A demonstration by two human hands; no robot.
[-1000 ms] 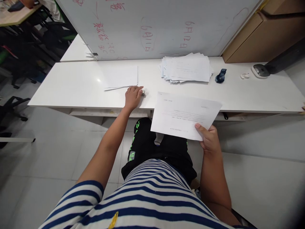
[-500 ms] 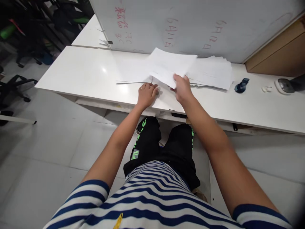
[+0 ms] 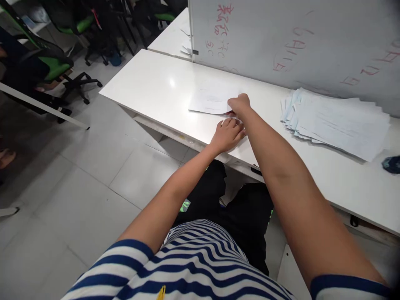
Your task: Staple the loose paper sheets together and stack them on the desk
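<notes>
While a black-and-green office chair (image 3: 58, 66) stands on gray floor tiles (image 3: 93, 204), upper L of frame, a person in a blue-and-white striped shirt (image 3: 203, 258), bottom ctr, is at a long white desk (image 3: 150, 83) running from upper L to the R edge. Near ctr, the paper (image 3: 209, 100), white w/ faint print, is on or just over the desktop, can't tell which; no. of sheets unclear. Left hand (image 3: 229, 133), ctr, is palm down just below the paper's lower edge, fingers bent and slightly apart; can't tell if anything's under the palm. Right hand (image 3: 240, 104), a bit higher, pinches the paper's R end, thumb on top, other fingers partly hidden. Behind, a whiteboard (image 3: 250, 33) w/ red handwriting spans upper ctr to upper R. Mid-R, a thick, uneven paper stack (image 3: 336, 125) lies on the desk, well apart from both hands. Far R, a small dark-blue item (image 3: 392, 164) is cut off by the frame edge.
</notes>
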